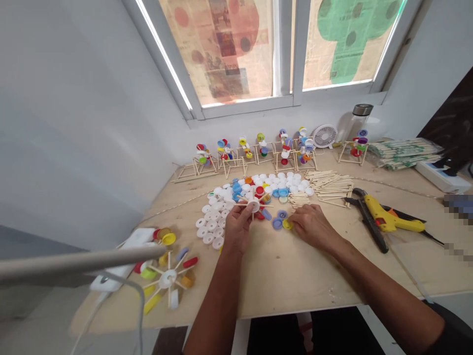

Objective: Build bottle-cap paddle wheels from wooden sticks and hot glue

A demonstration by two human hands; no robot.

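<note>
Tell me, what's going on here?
A person at a plywood table holds a white bottle cap with wooden sticks radiating from it in the left hand. The right hand's fingers touch a yellow cap beside blue caps. Loose white caps lie nearby, a yellow glue gun sits to the right, and stick frames carrying colored caps stand along the window.

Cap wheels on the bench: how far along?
Done: a row of cap wheels on stick stands under the window. In hand: the left hand holds a white cap hub set with sticks; the right hand touches a yellow cap. Left: loose white caps, craft sticks, a bare stick frame.
</note>
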